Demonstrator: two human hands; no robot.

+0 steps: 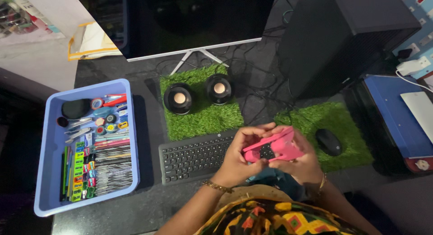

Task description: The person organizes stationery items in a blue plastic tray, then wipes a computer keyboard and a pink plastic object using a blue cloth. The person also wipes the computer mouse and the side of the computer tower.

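Step in hand, judged: a pink handheld device point(274, 149), phone-case-like with a dark panel showing, is being worked open or fitted, lower centre-right of the frame, above the keyboard's right end.

To do it well: device kept level and close to the body, supported underneath by the right hand point(303, 165), edge worked gradually by the left thumb rather than pried at one corner; grip kept firm so it is not dropped on the keys.

Hands: left hand point(240, 156) is wrapped around the device's left end, thumb on top; right hand is cupped under and around the right end. Both are closed on it, neither spread.

Count, largest to smallest:
- 1 monitor point(189, 18), top centre
- 1 dark PC tower point(343, 32), upper right
- 1 blue tray point(54, 140) of small tools and colourful bits, left; contents too small to be counted
- 2 artificial grass mats point(203, 113)
- 1 black keyboard point(194, 156), centre
- 2 round speakers point(179, 99), on the left mat
- 1 black mouse point(328, 141), on the right mat
- 1 pink device
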